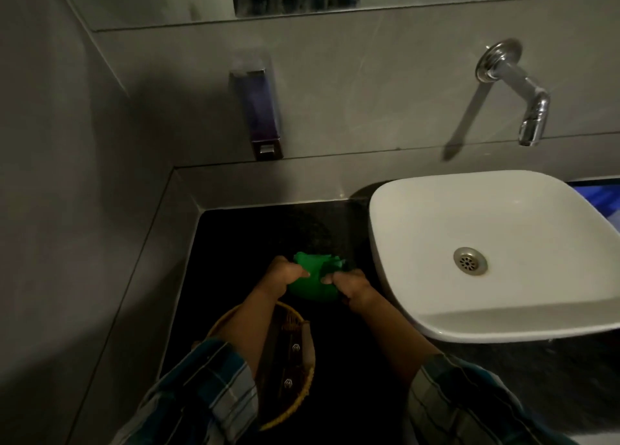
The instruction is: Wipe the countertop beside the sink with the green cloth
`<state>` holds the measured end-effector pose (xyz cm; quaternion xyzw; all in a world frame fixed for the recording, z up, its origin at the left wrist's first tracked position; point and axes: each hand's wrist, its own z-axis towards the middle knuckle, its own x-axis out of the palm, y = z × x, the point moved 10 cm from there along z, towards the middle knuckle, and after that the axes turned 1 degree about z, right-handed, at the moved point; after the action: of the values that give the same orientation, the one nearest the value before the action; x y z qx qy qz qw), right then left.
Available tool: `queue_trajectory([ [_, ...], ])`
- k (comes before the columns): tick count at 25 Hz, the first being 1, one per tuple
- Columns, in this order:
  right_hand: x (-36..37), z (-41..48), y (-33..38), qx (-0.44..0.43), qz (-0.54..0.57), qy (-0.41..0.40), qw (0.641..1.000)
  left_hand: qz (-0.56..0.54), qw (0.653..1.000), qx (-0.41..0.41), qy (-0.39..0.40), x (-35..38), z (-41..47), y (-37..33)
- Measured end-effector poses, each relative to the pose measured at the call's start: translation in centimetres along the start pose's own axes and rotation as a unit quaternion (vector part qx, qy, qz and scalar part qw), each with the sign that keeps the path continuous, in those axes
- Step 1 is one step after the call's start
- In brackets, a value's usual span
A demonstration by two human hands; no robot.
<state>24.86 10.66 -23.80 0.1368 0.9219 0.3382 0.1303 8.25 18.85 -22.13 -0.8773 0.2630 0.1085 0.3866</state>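
Observation:
A bunched green cloth is held over the black countertop, just left of the white sink. My left hand pinches the cloth's left side and my right hand pinches its right side. Both hands are closed on the fabric, thumbs facing each other. Whether the cloth touches the counter cannot be told. The lower part of the cloth is partly hidden by my fingers.
A round woven basket with dark items stands on the counter under my left forearm. A soap dispenser hangs on the back wall, and a chrome tap juts out above the sink. A grey wall bounds the counter's left.

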Motion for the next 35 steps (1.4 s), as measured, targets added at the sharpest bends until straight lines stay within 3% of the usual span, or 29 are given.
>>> queue_trajectory([
  [4, -0.4, -4.0, 5.1, -0.101, 0.01, 0.007, 0.995, -0.107, 0.993, 0.017, 0.052, -2.2, -3.4, -2.0],
  [9, -8.7, -8.4, 14.0, -0.27, 0.062, -0.023, 0.961, -0.151, 0.975, 0.153, 0.063, -0.6, -9.6, -12.0],
  [13, -24.2, -9.6, 15.3, -0.336, 0.07, -0.083, 0.936, -0.14, 0.952, 0.264, 0.068, 10.6, -15.5, -19.8],
  [15, -33.0, -9.7, 14.1, -0.358, 0.051, -0.154, 0.92, -0.106, 0.945, 0.302, 0.074, 18.5, -17.7, -22.8],
  [18, -45.5, -10.5, 11.5, -0.39, 0.021, -0.263, 0.882, -0.003, 0.918, 0.396, 0.024, 29.7, -21.7, -27.2],
  [21, -56.8, -9.6, 7.1, -0.347, -0.063, -0.303, 0.885, 0.182, 0.857, 0.475, 0.081, 43.9, -26.2, -29.0],
  [23, -63.1, -8.6, 3.2, -0.283, -0.122, -0.312, 0.899, 0.323, 0.808, 0.47, 0.147, 52.6, -28.3, -27.6],
  [27, -70.7, -7.0, -4.4, -0.194, -0.179, -0.329, 0.907, 0.471, 0.737, 0.441, 0.204, 62.9, -30.7, -23.4],
  [29, -71.1, -4.8, -7.8, -0.13, -0.257, -0.29, 0.913, 0.546, 0.687, 0.429, 0.214, 65.4, -30.9, -20.7],
  [30, -70.7, -3.6, -9.2, -0.094, -0.328, -0.274, 0.899, 0.575, 0.66, 0.435, 0.21, 66.0, -30.9, -19.8],
  [32, -70.3, -2.9, -9.9, -0.036, -0.487, -0.283, 0.825, 0.591, 0.626, 0.477, 0.18, 65.5, -31.2, -19.8],
  [35, -70.3, -3.9, -7.1, -0.046, -0.609, -0.317, 0.726, 0.531, 0.603, 0.583, 0.119, 61.6, -32.0, -23.0],
])
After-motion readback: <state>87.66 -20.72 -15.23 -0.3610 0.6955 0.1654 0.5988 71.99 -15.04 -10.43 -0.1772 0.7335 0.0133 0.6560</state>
